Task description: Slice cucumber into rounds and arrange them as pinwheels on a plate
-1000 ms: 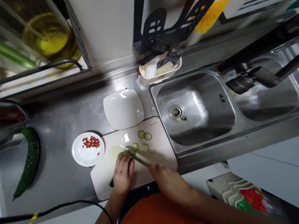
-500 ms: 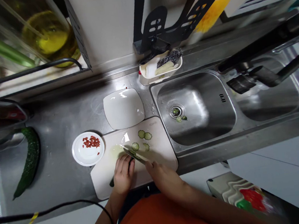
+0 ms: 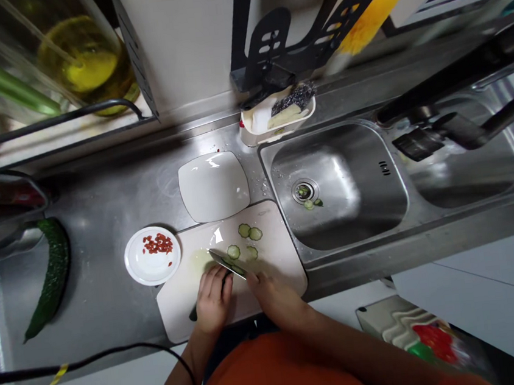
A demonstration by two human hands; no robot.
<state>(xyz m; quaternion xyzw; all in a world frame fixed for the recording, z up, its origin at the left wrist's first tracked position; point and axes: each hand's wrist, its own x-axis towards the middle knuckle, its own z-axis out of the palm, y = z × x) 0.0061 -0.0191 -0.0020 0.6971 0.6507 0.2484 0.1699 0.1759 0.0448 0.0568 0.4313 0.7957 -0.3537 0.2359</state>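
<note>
On the white cutting board (image 3: 275, 276), my left hand (image 3: 213, 298) is closed over a dark green cucumber (image 3: 193, 314), most of it hidden under the fingers. My right hand (image 3: 272, 295) grips a knife (image 3: 227, 263) by its handle, which the fist covers. The blade slants up and left, right beside the left fingertips at the cucumber's cut end. Several thin cucumber slices (image 3: 254, 234) lie on the board to the right of the blade. A wet patch shows on the board to the left of the knife tip.
Beyond the board is a white square plate (image 3: 214, 188); to its left, a small round dish (image 3: 155, 270) with red dried berries. A whole cucumber (image 3: 50, 281) lies far left. The steel sink (image 3: 346, 214) at right has scraps near its drain. A black cable (image 3: 113, 351) crosses lower left.
The knife blade has turned slightly so that its flat side shows brighter, and its tip has shifted a little left. The left hand and the slices stay where they were.
</note>
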